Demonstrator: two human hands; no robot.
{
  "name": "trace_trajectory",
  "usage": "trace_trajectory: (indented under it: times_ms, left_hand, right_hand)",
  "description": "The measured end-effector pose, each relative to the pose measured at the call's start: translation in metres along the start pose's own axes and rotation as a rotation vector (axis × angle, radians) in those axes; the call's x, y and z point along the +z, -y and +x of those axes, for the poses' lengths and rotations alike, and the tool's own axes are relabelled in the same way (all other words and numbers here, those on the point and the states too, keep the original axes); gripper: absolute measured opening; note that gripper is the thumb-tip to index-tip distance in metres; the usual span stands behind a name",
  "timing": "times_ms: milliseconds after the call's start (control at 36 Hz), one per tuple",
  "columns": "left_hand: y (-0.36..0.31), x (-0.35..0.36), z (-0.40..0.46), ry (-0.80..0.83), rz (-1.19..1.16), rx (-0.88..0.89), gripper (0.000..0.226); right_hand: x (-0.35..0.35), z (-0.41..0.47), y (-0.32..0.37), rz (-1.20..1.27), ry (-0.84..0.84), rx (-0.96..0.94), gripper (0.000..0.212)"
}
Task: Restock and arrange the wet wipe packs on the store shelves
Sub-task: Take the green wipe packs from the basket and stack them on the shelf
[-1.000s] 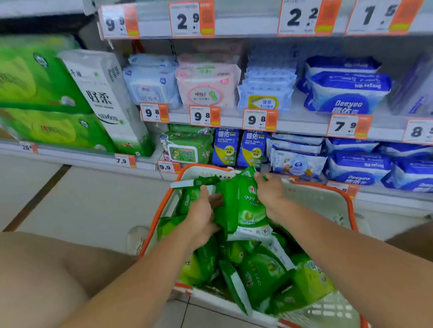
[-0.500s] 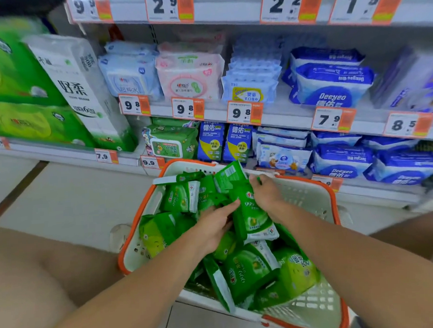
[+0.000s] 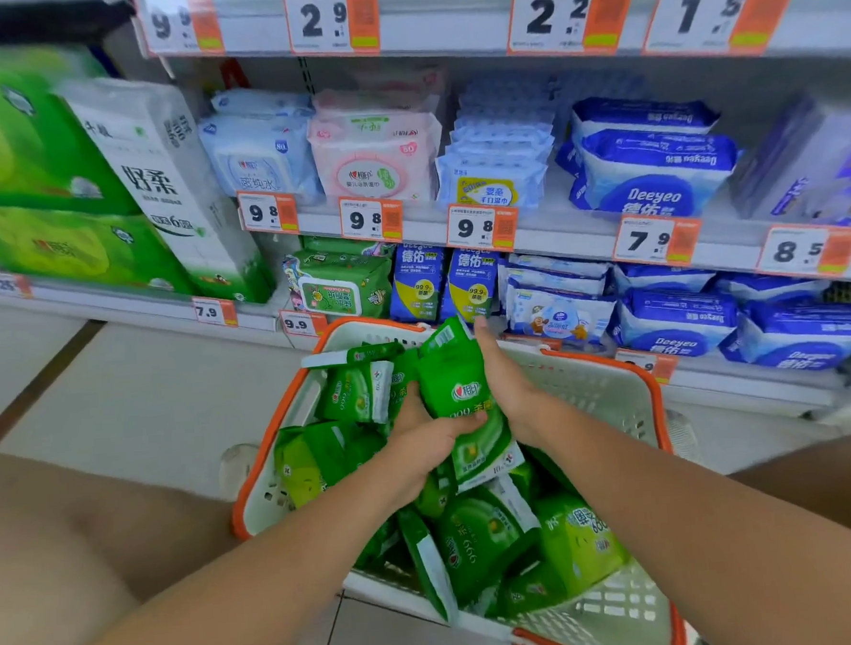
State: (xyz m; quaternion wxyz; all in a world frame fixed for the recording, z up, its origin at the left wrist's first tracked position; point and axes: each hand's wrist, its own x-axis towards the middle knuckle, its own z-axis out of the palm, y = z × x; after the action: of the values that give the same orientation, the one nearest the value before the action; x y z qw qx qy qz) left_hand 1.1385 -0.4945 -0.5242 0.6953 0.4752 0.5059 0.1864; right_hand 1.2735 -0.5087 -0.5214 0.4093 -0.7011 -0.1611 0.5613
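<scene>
pack: green wipe pack [image 3: 463,409] held above basket [image 3: 612,400] mid, nearer its far rim
axis: long axis runs far-rim to near-rim
left hand [image 3: 421,442]: fingers curled on pack's near-left side
right hand [image 3: 509,384]: fingers clasp its right edge (closer to shelf, I reckon)

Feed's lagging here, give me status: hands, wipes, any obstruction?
Left hand and right hand both gripping one green wipe pack over the basket. More green packs loose inside. Nothing blocking the bottom shelf.

Head view, down onto nearby basket [image 3: 289,410]
</scene>
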Motion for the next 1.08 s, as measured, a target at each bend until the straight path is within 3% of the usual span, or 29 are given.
trace_trajectory:
  times_ms: [83, 222, 333, 417, 583, 639, 722, 778, 833, 917, 1028, 1083]
  left_hand:
    - [-0.015, -0.01, -0.007, -0.042, -0.119, 0.069, 0.079]
    - [-0.074, -0.038, -0.017, -0.096, -0.333, 0.218, 0.081]
    - [-0.142, -0.048, -0.041, -0.249, -0.232, 0.484, 0.059]
    - [-0.193, -0.056, -0.051, -0.274, -0.081, 0.645, 0.056]
    - [-0.275, -0.065, -0.05, -0.097, 0.036, 0.753, 0.054]
    - [-0.308, -0.075, -0.044, -0.05, 0.05, 0.786, 0.069]
    - [-0.354, -0.103, -0.025, -0.208, 0.208, 0.964, 0.053]
    - [-0.371, -0.131, -0.001, -0.404, 0.464, 1.036, 0.045]
    - [-0.38, -0.158, 0.033, -0.517, 0.794, 1.032, 0.051]
    - [-0.387, -0.187, 0.079, -0.57, 1.09, 1.019, 0.061]
    - [-0.385, -0.203, 0.122, -0.533, 1.198, 0.973, 0.063]
    - [-0.383, -0.207, 0.135, -0.556, 1.224, 0.98, 0.062]
  right_hand:
    - [0.008, -0.03, 0.029, -0.137, 0.099, -0.101, 0.11]
    - [0.012, -0.058, 0.081, -0.345, 0.297, -0.223, 0.099]
    - [0.037, -0.084, 0.105, -0.053, 0.494, -0.302, 0.073]
    - [0.054, -0.107, 0.124, 0.19, 0.564, -0.336, 0.052]
    - [0.06, -0.141, 0.182, 0.17, 0.385, -0.557, 0.046]
    - [0.06, -0.149, 0.211, 0.2, 0.341, -0.654, 0.043]
    - [0.068, -0.151, 0.27, 0.284, 0.306, -0.741, 0.042]
    - [0.075, -0.14, 0.315, 0.293, 0.3, -0.749, 0.033]
    - [0.084, -0.118, 0.361, 0.26, 0.259, -0.713, 0.026]
    - [0.1, -0.07, 0.425, 0.224, 0.154, -0.646, 0.036]
    - [0.127, 0.008, 0.487, 0.052, 0.08, -0.652, 0.009]
    - [0.146, 0.044, 0.503, -0.049, 0.082, -0.661, 0.01]
